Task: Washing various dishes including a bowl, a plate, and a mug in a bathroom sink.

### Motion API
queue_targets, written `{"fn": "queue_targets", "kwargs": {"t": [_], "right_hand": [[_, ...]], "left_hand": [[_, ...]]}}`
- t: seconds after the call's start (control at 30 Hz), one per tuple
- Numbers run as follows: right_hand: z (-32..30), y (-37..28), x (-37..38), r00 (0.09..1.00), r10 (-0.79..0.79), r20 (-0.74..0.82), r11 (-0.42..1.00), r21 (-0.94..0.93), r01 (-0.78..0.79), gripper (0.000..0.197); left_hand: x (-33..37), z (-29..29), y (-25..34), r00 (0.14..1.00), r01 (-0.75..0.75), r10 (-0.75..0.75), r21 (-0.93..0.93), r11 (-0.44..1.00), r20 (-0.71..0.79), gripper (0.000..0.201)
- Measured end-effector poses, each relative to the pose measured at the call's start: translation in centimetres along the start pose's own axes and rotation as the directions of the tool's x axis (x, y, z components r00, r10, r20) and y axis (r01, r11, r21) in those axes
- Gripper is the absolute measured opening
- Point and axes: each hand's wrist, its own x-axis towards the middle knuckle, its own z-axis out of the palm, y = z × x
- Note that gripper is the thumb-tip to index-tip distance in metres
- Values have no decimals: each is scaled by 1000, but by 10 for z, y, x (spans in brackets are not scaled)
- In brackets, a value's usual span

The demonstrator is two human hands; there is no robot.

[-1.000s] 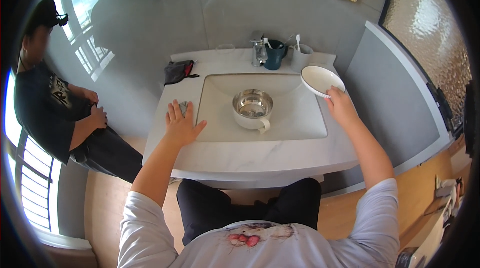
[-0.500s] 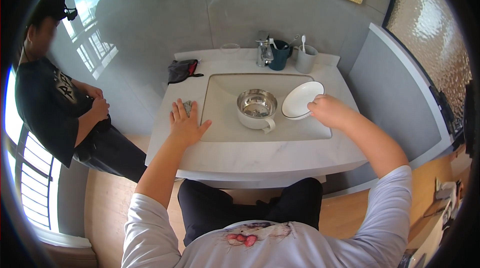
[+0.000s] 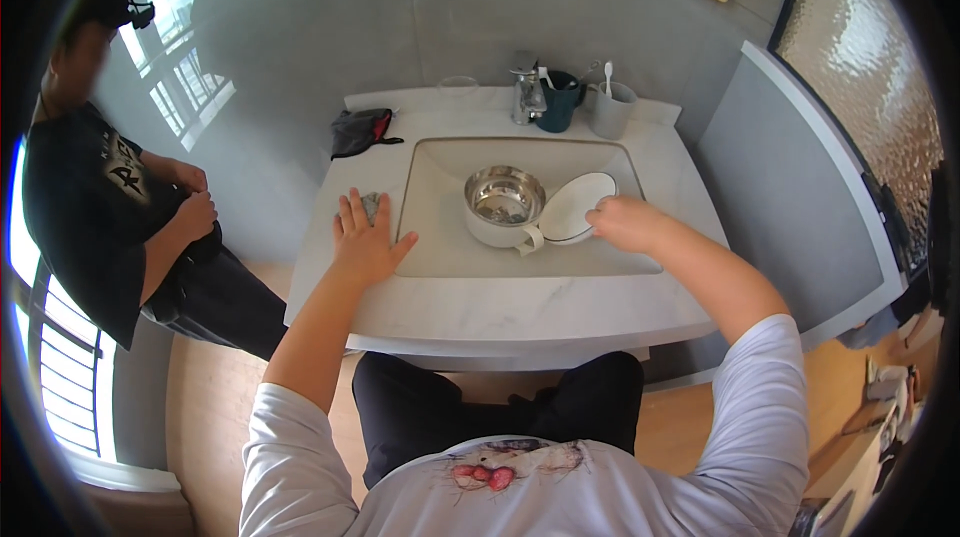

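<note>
With its fingers spread, my left hand [image 3: 362, 249] lies on the counter left of the sink. Beneath its fingertips is a small grey crumpled thing [image 3: 371, 207], partly covered; its kind is unclear. Pinched at the right edge by my right hand [image 3: 628, 223] is a white oval-looking lid [image 3: 577, 207] with a dark rim, tilted over the basin. To its left a white bowl [image 3: 490, 231] with a steel inside and a side handle stands upright in the sink [image 3: 430, 247]. The lid's left edge reaches the bowl's handle; whether they touch I cannot tell.
Behind the basin stands a chrome faucet [image 3: 526, 97], with a dark teal cup [image 3: 558, 109] and a grey cup [image 3: 611, 115] holding a toothbrush. A dark pouch [image 3: 358, 133] lies at the back left. Another person [image 3: 130, 187] stands at the left, hands together.
My right hand has moved left with the lid, bringing it close to the bowl. My left hand stays on the counter. The whole view has shifted slightly.
</note>
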Motion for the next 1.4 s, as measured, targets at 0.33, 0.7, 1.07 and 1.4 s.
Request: {"fn": "queue_targets", "kwargs": {"t": [0.33,0.7,1.07,1.4], "right_hand": [[39,-1,31,999,-33,-25,999,15,34,19],[66,5,40,994,-42,-97,999,-21,40,19],[82,11,43,990,33,134,999,36,-38,20],[76,7,45,988,81,129,987,129,-97,19]], "left_hand": [[-2,3,0,1000,4,-4,3,1000,1,85],[-2,-1,4,1000,3,-3,20,1000,10,83],[0,4,2,1000,-3,3,38,999,-1,84],[-2,-2,3,1000,15,-15,12,1000,14,82]]}}
